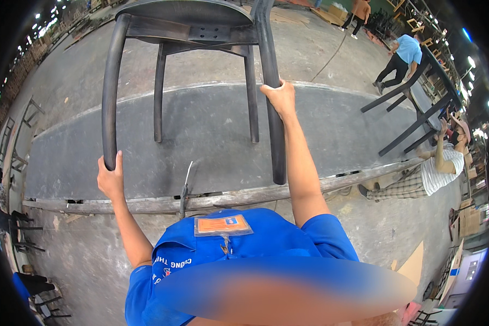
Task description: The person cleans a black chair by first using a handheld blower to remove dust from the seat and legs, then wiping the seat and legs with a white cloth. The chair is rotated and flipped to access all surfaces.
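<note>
A dark chair [171,30] with a greyish-black finish stands over the long grey worktable in front of me, its legs pointing toward me and downward. My left hand [111,178] is wrapped round the lower end of its near left leg. Farther up, my right hand [281,99] grips the near right leg around its middle, and that leg's end reaches below the hand. Two thinner legs show between them, behind. Dark holes mark the rail under the seat. The top of the chair runs out of the picture.
The worktable [212,157] has a worn wooden front edge. A thin tool or hose with a pale tip [187,182] sits at that edge. At right, a masked person [443,165] handles another dark chair [418,108]. Behind, a person in light blue [407,51] bends over.
</note>
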The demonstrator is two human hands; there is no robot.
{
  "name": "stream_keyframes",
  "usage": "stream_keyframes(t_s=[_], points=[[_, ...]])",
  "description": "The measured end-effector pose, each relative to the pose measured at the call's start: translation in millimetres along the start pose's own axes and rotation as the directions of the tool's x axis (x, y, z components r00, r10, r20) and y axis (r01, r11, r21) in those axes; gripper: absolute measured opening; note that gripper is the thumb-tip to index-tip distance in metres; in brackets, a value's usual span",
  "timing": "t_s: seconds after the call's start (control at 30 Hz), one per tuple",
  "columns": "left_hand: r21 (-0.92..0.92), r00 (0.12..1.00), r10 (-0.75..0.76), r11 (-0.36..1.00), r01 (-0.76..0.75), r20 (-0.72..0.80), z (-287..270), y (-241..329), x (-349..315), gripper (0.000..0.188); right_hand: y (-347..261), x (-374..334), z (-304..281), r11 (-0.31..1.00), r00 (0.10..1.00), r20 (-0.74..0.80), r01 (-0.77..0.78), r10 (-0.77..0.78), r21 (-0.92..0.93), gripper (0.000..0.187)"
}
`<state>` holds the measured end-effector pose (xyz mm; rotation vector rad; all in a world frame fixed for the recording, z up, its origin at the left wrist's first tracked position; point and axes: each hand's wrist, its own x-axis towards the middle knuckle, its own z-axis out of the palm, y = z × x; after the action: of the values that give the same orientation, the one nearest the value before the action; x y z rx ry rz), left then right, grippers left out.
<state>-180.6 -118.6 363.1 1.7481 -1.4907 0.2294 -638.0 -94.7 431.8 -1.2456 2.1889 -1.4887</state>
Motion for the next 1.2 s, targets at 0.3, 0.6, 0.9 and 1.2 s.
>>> stream_keyframes(t_s=[0.3,0.6,0.9,1.2], points=[[0.085,0.907,0.351,0.922,-0.379,0.231,65.6,-54.2,-174.1,0.069,1.0,-37.5,2.6,0.999,0.995,-0.098,-0.021,0.017,-0.038,0.038],[-0.346,0.564,0.346,0.932,-0.112,0.75,163.4,-114.9,-243.8,0.054,1.5,-63.0,5.8,0.996,0.988,-0.151,-0.013,0.0,-0.088,0.037],[-0.552,0.39,0.426,0.376,0.744,0.816,121.3,-56.6,-179.8,0.04,12.3,-73.1,4.3,0.999,0.993,-0.122,-0.006,-0.001,-0.052,0.035],[-0.889,0.931,0.088,0.341,0.305,0.353,-25.1,49.4,-50.3,0.037,10.0,-72.0,8.4,0.999,0.996,-0.078,0.038,-0.037,0.014,0.036]])
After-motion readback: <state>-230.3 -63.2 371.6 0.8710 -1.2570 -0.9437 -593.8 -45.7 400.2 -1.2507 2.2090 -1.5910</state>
